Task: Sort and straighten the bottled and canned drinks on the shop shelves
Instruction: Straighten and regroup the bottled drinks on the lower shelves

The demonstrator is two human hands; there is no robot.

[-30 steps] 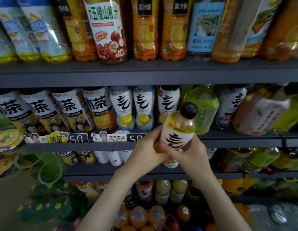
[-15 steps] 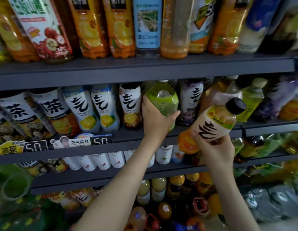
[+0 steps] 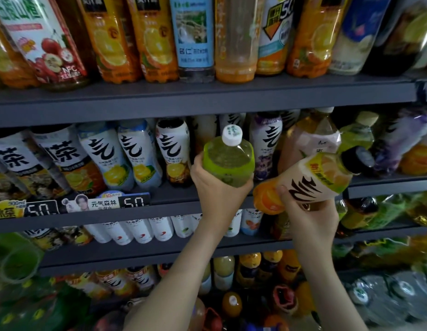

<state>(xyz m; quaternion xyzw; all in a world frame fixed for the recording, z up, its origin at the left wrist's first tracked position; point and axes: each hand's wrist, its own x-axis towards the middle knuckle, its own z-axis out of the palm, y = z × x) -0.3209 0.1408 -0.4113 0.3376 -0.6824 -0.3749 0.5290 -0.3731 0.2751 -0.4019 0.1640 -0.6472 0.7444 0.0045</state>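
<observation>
Both bare forearms raised; left hand [image 3: 216, 189] grips green bottle [image 3: 229, 161] upright, right hand [image 3: 309, 217] grips orange bottle [image 3: 313, 179] tilted rightward.

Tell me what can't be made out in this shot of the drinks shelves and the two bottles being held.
All in the head view:
- The top-shelf bottles are cut off by the upper edge, so no caps show.
- The left hand covers the base of the green bottle; whether it rests on the shelf is unclear.
- The right hand hides the underside of the black-capped bottle.
- The lowest-shelf drinks are dim and blurred; their labels are unreadable.
</observation>
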